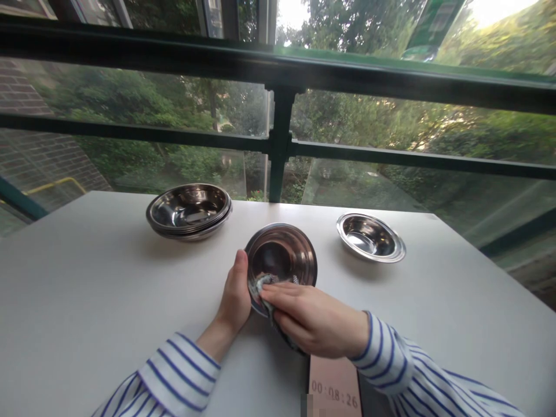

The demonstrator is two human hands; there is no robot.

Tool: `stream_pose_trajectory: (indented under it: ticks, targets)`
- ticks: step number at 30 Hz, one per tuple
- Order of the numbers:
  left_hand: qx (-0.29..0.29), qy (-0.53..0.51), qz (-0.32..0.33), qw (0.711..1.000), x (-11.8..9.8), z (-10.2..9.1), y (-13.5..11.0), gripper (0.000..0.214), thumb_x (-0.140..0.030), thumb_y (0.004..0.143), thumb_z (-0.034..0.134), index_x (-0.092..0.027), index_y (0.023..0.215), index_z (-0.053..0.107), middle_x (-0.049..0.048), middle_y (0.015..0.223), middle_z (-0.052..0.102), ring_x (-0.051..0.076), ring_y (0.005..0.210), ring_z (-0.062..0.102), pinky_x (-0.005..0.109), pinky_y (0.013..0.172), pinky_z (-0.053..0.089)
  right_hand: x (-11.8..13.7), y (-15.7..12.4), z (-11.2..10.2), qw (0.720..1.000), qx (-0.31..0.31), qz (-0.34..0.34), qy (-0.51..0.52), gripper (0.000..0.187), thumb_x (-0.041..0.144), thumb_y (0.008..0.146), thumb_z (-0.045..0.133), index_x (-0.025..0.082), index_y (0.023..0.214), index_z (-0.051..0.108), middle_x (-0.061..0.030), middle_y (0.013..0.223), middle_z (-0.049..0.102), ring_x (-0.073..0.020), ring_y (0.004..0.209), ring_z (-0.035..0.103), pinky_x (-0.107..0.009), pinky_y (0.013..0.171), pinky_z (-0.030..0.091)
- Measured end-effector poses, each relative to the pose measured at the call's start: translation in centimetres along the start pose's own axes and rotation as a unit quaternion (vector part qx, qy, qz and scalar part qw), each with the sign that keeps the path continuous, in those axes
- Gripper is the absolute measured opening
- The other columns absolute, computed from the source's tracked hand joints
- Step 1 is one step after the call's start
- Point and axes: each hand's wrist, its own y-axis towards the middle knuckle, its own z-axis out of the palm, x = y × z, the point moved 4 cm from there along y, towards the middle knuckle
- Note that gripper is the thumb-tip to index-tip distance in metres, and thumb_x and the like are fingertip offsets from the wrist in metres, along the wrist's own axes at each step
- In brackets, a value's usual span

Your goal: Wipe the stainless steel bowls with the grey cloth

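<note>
A shiny metal bowl [282, 255] is tilted toward me above the middle of the table. My left hand [236, 292] grips it by the left side, thumb up along the rim and the other fingers hidden behind. In my right hand [310, 317] is a crumpled cloth [266, 282], pressed against the lower inside wall of the bowl. Part of the cloth hangs over the near rim, below my right fingers.
Stacked metal bowls [191, 211] stand at the back left of the white table [87, 289]. Another metal bowl [369, 237] sits at the right. A phone [334, 385] showing a timer lies near my right wrist. Behind the table runs a dark green railing [282, 116] with glass.
</note>
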Motion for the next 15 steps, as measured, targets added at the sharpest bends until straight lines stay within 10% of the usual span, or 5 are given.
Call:
stream_pose_trajectory:
  ticks: [15]
  targets:
    - [0.027,0.011,0.024,0.999,-0.4,0.4,0.3,0.06,-0.058,0.082,0.042,-0.01,0.111,0.063,0.0117,0.099,0.071,0.029,0.107,0.058,0.04,0.095,0.042,-1.8,-1.2,-1.1,0.972,0.019,0.114,-0.204,0.015,0.018,0.082,0.044,0.015,0.081,0.059,-0.0078,0.09,0.066,-0.0218,0.089,0.058,-0.038,0.09,0.039]
